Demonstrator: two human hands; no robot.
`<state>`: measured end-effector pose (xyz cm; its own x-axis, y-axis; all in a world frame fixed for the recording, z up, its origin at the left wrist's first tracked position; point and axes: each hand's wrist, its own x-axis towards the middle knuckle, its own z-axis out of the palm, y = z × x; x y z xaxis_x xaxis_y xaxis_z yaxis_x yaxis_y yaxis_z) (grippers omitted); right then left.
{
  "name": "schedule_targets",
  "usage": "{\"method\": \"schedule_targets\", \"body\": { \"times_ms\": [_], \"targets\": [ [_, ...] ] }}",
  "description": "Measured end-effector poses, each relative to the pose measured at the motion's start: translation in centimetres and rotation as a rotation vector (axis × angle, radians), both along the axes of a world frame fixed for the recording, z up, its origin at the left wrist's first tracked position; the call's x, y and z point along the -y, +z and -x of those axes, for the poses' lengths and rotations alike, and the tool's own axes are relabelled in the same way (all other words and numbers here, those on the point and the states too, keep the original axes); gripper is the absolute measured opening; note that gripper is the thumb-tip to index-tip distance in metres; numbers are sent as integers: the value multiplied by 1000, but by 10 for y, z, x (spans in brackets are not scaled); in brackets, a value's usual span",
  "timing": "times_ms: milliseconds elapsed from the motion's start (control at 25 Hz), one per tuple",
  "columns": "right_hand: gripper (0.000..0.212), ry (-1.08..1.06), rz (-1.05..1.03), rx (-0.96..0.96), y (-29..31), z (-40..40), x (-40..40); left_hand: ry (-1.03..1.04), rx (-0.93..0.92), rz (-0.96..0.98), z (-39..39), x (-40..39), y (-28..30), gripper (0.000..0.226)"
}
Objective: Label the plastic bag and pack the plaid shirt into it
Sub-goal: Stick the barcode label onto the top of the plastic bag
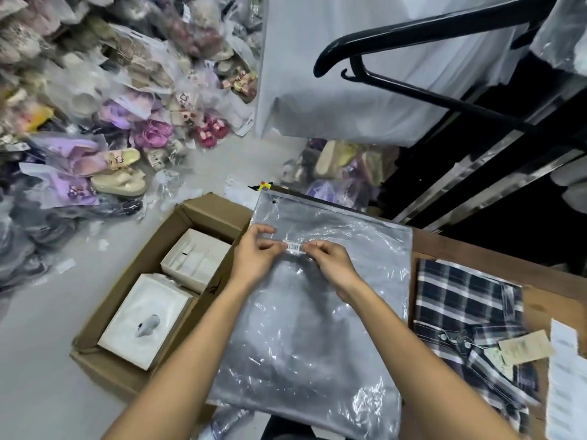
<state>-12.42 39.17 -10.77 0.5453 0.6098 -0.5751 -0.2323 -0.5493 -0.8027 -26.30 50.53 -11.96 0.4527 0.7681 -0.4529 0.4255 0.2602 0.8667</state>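
A clear grey plastic bag [311, 328] lies flat in front of me, partly on the brown table and overhanging its left edge. A small white barcode label [294, 247] sits on the bag's upper part. My left hand [254, 252] pinches the label's left end, and my right hand [330, 258] pinches its right end. The folded plaid shirt [463, 312], dark blue and white with paper tags attached, rests on the table to the right of the bag.
An open cardboard box [203, 214] with white boxes inside stands on the floor at left. Piles of bagged shoes [104, 122] cover the floor beyond. A black hanger [413, 87] and metal rack hang at upper right. A strip of labels [563, 369] lies at the table's right edge.
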Motion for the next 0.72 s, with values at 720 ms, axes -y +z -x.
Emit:
{"method": "schedule_targets", "body": {
  "times_ms": [720],
  "targets": [
    [18,-94,86,174,-1,-18,-98,45,-24,-108,-35,-85,13,34]
  ]
}}
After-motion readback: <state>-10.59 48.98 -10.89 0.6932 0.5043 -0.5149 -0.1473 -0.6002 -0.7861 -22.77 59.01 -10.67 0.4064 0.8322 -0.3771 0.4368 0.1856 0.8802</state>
